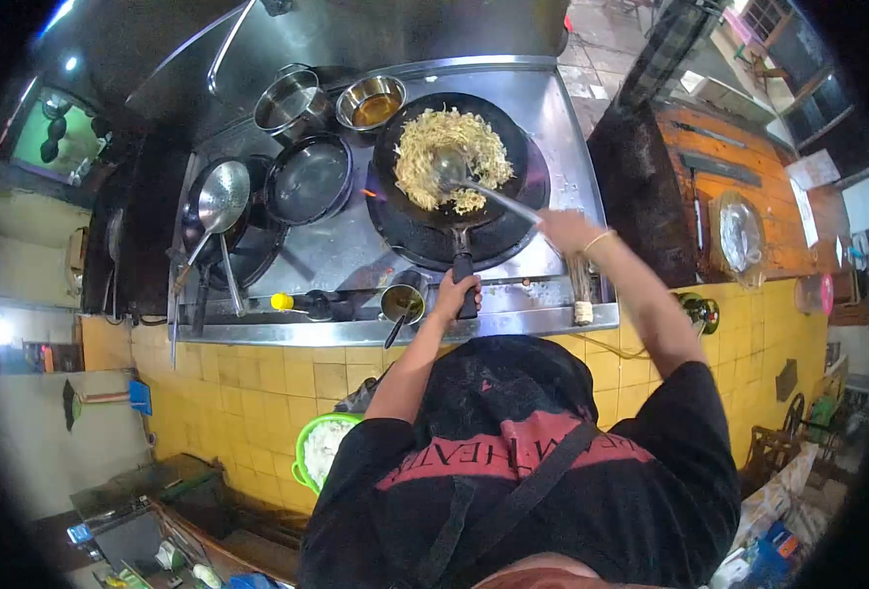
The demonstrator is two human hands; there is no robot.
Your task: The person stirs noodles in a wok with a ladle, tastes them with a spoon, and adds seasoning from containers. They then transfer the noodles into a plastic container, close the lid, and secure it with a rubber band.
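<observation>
My left hand (pixel 454 294) is wrapped round the black handle of a wok (pixel 387 162) over the stove. Shredded, pale yellow food, like noodles or sliced vegetables (pixel 474 140), covers much of the wok's inside. A long-handled metal ladle (pixel 498 199) reaches into that food, its bowl resting among the shreds. Closed on the far end of the ladle's handle is my right hand (pixel 564 231), to the right of the wok. Just left of my left hand stands a metal cup (pixel 401 302) with a dark-handled utensil in it.
Left on the steel counter (pixel 336 245) are a strainer ladle (pixel 223 196), a dark pan (pixel 309 179), a metal pot (pixel 290 103) and a bowl of brown liquid (pixel 371 103). A brush (pixel 582 294) lies near the right edge. A green basket of white food (pixel 302 461) sits below.
</observation>
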